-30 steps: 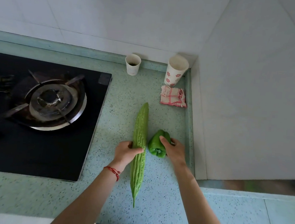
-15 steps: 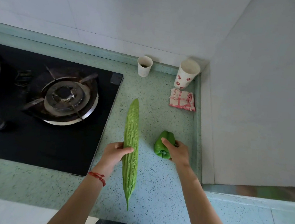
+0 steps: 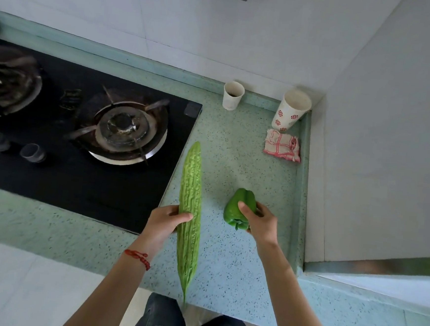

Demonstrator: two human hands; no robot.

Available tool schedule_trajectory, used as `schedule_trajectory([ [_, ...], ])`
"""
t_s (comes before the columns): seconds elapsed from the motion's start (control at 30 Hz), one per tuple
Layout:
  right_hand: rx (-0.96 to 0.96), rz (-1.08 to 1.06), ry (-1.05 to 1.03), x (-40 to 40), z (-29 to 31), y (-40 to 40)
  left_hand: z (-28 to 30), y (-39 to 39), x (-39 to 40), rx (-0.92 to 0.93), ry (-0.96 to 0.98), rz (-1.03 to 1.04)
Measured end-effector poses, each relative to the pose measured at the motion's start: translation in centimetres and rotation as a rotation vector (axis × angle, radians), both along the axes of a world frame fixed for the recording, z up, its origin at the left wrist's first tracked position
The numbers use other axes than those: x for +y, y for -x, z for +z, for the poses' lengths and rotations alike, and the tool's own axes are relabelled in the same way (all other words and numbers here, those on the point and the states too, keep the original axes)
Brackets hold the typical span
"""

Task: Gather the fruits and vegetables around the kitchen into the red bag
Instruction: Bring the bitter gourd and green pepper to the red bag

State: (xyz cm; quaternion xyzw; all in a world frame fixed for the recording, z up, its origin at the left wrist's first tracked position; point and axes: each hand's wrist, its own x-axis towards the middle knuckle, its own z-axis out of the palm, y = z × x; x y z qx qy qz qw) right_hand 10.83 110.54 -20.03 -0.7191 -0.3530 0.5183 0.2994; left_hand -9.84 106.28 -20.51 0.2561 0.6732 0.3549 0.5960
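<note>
The pale green speckled desk fills the middle of the frame, running into a white-walled corner at upper right. A black gas stove takes the left side, with one burner near its right edge. Both bare forearms reach up from the bottom of the frame. The left hand, a red string bracelet on its wrist, grips a long bitter gourd around its middle, thumb laid across the top and fingers curled beneath; the gourd runs almost vertically at frame centre, its thin tip pointing down past the desk's front edge. Just right of it, apart from it, the right hand is clamped on a green bell pepper, thumb over the top, stem end facing down. At upper right stand a patterned paper cup in the corner, a folded red-checked cloth just below it, and a plain small cup to their left against the back ledge.
</note>
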Motion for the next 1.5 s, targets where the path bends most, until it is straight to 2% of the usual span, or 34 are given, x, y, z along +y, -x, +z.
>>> schedule_trajectory([
  [0.3,0.252,0.108,0.039,-2.1,1.5,0.7,0.5,0.7,-4.8,-0.033,-0.007,0.194],
  [0.63,0.329,0.497,0.043,-6.1,2.2,3.6,1.7,-0.1,-14.9,-0.072,-0.071,0.623],
  [1.07,0.387,1.01,0.166,-16.1,2.4,13.4,2.4,1.3,-31.9,-0.038,-0.096,1.172],
  [1.27,0.398,1.181,0.198,-21.7,2.8,18.8,2.7,2.8,-38.8,-0.013,-0.124,1.323],
  [1.5,0.424,1.287,0.22,-28.1,3.2,24.9,3.2,6.8,-45.9,0.011,-0.137,1.452],
])
